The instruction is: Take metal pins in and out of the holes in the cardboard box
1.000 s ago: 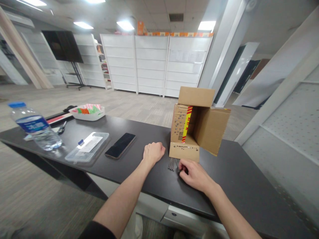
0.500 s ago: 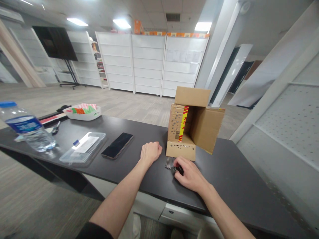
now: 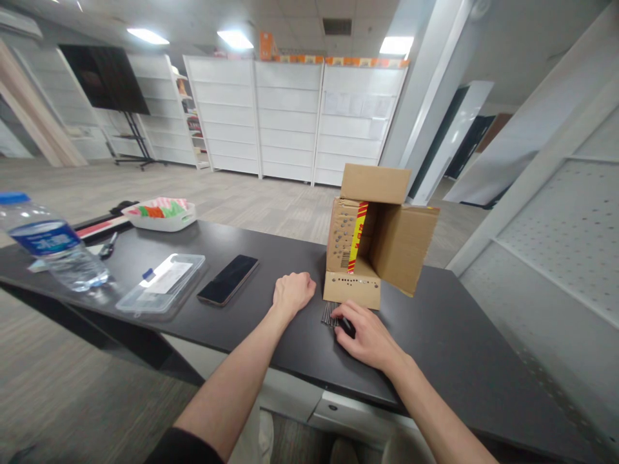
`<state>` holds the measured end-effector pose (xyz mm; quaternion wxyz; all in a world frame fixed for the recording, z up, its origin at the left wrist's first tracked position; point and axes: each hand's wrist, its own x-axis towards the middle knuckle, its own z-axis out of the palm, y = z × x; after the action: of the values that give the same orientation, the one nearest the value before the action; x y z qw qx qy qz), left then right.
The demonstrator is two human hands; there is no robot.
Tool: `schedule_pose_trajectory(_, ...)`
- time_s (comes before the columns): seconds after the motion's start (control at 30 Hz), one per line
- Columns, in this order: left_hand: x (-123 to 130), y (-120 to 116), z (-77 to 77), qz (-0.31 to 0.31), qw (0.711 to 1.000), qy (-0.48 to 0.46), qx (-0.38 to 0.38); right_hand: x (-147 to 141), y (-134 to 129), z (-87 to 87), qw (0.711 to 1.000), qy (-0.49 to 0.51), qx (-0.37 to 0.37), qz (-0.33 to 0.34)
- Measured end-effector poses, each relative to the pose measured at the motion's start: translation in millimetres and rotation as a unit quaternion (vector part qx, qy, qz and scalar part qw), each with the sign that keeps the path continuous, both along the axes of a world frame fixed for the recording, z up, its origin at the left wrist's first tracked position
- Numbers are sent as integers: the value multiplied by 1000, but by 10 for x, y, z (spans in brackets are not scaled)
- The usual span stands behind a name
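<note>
Here at the fingertips, the right hand (image 3: 365,332) curves thumb and fingers down at a small row of nail-like metal pieces (image 3: 327,314), right at the near edge of the cardboard box (image 3: 333,235); whether a piece is pinched there, I can't tell, and a dark patch (image 3: 347,327) between thumb and fingers could be an object or just shadow. The metal pieces lie side by side on the dark table (image 3: 271,248), just in front of the box's lowered flap. And over to the left of the box, near it, the left hand (image 3: 294,291) sits knuckles up with its fingers folded into a fist, the palm hidden. Now the box itself: open mouth facing the person, top flap up, one flap swung out to the right, the lowered flap punched with a line of holes, a yellow-and-red strip on the front, grey dots across the left panel. Left of the box beyond that fist comes a dark phone (image 3: 228,279), then a clear plastic case (image 3: 164,283); farther left, well apart from the box, a tilted-looking water bottle (image 3: 51,245) and a white basket (image 3: 162,223) of colourful packets. Behind the box, across the floor, run tall white shelves (image 3: 285,122).
</note>
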<state>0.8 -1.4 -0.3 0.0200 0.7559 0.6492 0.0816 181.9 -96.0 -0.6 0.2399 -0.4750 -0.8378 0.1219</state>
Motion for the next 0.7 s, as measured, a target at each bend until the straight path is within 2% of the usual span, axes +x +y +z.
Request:
schedule_pose_trajectory(0.3,0,-23,36,8,1000,-6,-22,7,0,-15,1000,13,-2,-18)
schedule_pose_trajectory(0.7,2,-18,40,6,1000,2,-14,-4,-11,19,1000,16,-2,1)
